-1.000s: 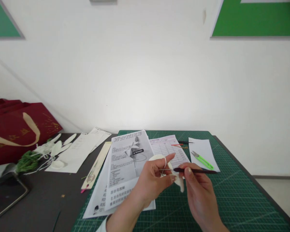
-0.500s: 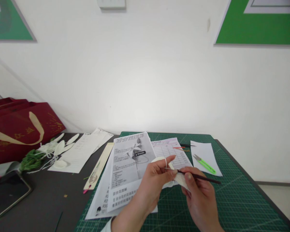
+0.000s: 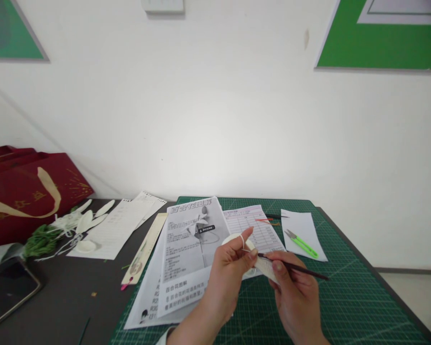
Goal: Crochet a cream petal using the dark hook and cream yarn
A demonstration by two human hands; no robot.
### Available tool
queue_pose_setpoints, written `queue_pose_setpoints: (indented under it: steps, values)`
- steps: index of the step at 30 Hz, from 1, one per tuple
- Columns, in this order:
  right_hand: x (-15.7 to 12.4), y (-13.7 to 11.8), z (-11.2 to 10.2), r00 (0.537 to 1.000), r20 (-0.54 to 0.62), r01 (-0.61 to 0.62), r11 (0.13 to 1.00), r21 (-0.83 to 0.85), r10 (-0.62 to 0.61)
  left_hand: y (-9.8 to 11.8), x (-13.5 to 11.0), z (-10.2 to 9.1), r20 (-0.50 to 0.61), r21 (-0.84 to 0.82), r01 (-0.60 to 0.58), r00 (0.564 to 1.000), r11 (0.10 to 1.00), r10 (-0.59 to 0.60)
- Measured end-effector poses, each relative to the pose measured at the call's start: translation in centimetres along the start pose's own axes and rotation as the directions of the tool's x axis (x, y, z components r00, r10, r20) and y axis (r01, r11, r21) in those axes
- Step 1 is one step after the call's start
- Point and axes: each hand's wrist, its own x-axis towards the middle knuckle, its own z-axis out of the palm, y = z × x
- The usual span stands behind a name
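Note:
My left hand point(image 3: 228, 266) pinches a white crocheted piece point(image 3: 267, 268) between thumb and fingers, with white yarn point(image 3: 243, 241) looped round its raised index finger. In my right hand point(image 3: 296, 292) is a dark crochet hook point(image 3: 301, 270), held like a pen, its tip at the edge of the crocheted piece by the left thumb. My right thumb and fingers also touch the piece's near end. Part of the piece is hidden behind both hands. Printed pattern sheets point(image 3: 183, 258) lie under and left of my left hand.
A green cutting mat point(image 3: 359, 287) covers the dark table's right side. Lime-green thread snips point(image 3: 301, 243) lie on white paper point(image 3: 301, 218). At left are white crocheted petals point(image 3: 86, 221), green yarn point(image 3: 41, 240), a ruler-like strip point(image 3: 143, 249), a phone point(image 3: 10, 292) and a red bag point(image 3: 25, 191).
Both hands have shifted slightly left with the crocheted piece, and the hook's tip has moved left with them. The whole view has also shifted a little.

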Motion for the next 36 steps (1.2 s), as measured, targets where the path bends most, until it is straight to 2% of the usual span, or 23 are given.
queue_pose_setpoints:
  steps: [7, 13, 21, 24, 29, 36]
  values:
    - [0.1, 0.1, -0.2, 1.0, 0.0, -0.001, 1.0, 0.008, 0.001, -0.2, 0.3, -0.6, -0.016, 0.071, -0.023, 1.0, 0.997, 0.024]
    - [0.1, 0.0, -0.1, 1.0, -0.016, 0.022, 1.0, 0.009, -0.022, 0.4, -0.1, 0.1, -0.013, 0.121, 0.064, 0.998, 0.991, -0.062]
    - [0.5, -0.5, 0.2, 0.993, 0.073, 0.093, 0.995, 0.03, -0.095, 1.0, -0.4, 0.1, -0.007, 0.139, 0.042, 0.999, 0.989, -0.041]
    - [1.0, -0.9, 0.4, 0.996, 0.087, 0.022, 0.99, 0.142, -0.034, 1.3, -0.2, -0.1, -0.011, 0.178, 0.054, 0.999, 0.983, -0.053]
    - [1.3, -1.5, 0.9, 0.98, 0.078, -0.197, 0.922, 0.334, 0.181, 1.8, -0.3, -0.1, 0.015, 0.242, 0.009, 1.0, 0.97, -0.013]
    - [1.3, -2.1, 1.0, 0.964, 0.078, -0.264, 0.873, 0.411, 0.255, 1.6, -0.6, 0.0, 0.017, 0.272, -0.021, 1.0, 0.962, 0.017]
